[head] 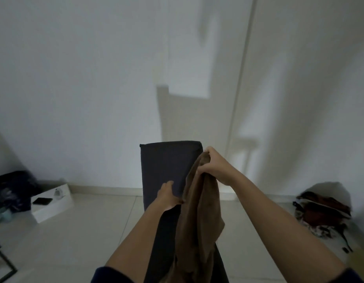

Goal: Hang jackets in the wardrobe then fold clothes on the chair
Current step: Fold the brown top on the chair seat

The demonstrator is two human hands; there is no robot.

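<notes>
Brown cloth (199,217) hangs long, up and down, in front of the dark chair (164,160), with the right hand (215,167) gripping its top end up high and the left hand (167,196) lower at its left edge, though I cannot tell if that one pinches it.

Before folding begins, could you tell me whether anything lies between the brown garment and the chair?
Nothing visible: the brown garment, gripped by the right hand, left hand at its edge, hangs against the chair; its seat is mostly hidden.
</notes>
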